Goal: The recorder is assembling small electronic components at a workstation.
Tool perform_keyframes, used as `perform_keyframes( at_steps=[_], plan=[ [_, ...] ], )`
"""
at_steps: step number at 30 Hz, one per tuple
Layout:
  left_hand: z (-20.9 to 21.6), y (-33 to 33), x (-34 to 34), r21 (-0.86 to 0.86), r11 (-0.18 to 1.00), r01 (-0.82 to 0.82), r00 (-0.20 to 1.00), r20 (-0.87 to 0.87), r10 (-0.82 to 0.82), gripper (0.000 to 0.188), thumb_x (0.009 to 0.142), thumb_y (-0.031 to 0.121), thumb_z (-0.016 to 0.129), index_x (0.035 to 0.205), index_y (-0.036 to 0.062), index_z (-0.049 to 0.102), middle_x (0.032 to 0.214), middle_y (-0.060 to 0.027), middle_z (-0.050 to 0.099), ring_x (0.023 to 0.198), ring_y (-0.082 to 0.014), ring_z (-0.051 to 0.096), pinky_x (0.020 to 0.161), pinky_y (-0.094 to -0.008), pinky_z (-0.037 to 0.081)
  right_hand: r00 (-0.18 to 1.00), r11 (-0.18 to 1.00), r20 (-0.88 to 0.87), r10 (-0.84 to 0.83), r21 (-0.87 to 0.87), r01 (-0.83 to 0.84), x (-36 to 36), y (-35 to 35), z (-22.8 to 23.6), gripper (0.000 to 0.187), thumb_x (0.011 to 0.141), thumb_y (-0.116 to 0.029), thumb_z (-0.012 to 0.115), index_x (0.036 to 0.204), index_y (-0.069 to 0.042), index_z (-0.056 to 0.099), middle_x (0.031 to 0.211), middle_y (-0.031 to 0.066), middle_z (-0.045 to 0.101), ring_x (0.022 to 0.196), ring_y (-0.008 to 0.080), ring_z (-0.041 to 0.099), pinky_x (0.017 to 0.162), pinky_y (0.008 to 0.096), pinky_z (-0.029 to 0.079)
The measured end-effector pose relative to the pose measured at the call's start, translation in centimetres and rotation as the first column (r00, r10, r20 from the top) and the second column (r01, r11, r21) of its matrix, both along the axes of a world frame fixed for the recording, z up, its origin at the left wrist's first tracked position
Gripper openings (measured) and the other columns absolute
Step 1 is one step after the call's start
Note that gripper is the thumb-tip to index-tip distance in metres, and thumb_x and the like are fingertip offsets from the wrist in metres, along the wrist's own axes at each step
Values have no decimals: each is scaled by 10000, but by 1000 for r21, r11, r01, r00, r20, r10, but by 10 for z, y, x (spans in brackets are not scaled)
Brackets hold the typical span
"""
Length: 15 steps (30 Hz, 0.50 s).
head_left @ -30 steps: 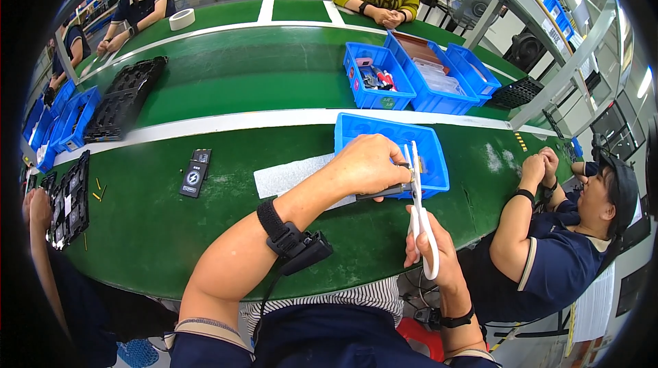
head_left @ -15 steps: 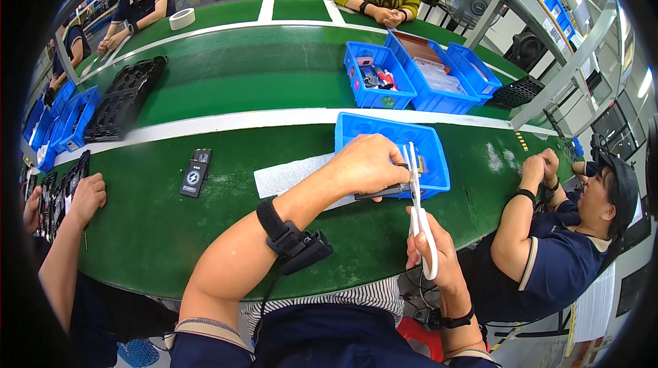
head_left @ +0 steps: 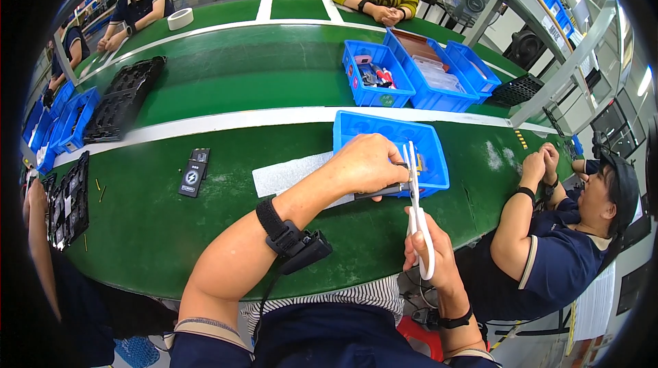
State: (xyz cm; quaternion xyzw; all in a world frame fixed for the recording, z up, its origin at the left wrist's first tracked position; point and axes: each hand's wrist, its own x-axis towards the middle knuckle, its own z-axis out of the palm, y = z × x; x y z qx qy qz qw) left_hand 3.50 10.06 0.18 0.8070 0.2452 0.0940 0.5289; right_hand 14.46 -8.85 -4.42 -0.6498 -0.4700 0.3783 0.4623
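My left hand (head_left: 370, 161) is closed around a thin, dark, flat battery-like piece (head_left: 384, 191); the palm hides most of it. In my right hand (head_left: 440, 251) is a pair of white-handled scissors (head_left: 422, 241), fingers wrapped round the loops. The blades (head_left: 412, 162) point away from me and meet the end of the piece by my left fingertips; whether they are cutting cannot be made out. Both hands are over the near side of a blue bin (head_left: 432, 152) with small yellow bits inside. Beneath my left forearm lies a pale grey sheet (head_left: 281, 174).
Two black flat batteries (head_left: 191, 179) lie on the green table (head_left: 151, 231) at left. Further left are a black tray (head_left: 72, 203) and a co-worker's arm (head_left: 40, 231). Several blue bins (head_left: 378, 97) stand beyond the white strip. Another co-worker (head_left: 548, 251) sits close on my right.
The co-worker's hand at far left has drawn back leftward, uncovering the black tray and thin yellow strips. My scissors have shifted only slightly; my left hand keeps its grip.
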Motion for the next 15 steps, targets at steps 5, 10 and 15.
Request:
perform_keyframes(
  at_steps=[5,10,15],
  plan=[
    [0,0,0,-9,1000,5,1000,-1,-5,318,742,244,640,893,-36,648,655,-120,617,458,-170,607,432,-263,458,999,1000,-28,-15,-6,14,-1,0,0,601,883,-411,491,1245,57,387,634,32,472,469,88,476,410,222,437],
    [2,0,0,-48,999,3,1000,2,-3,317,742,246,647,895,-32,648,669,-118,620,458,-171,604,430,-261,455,997,999,-71,-37,-32,35,-2,0,-2,549,889,-367,501,1239,43,399,627,34,470,463,93,474,403,224,441],
    [-1,4,2,-46,999,-7,1000,8,7,324,754,245,651,916,-36,636,706,-111,627,474,-156,598,442,-258,458,971,996,-225,-83,12,88,9,-2,3,456,893,-270,530,1219,30,423,611,28,485,434,90,485,394,228,437]
  ],
)
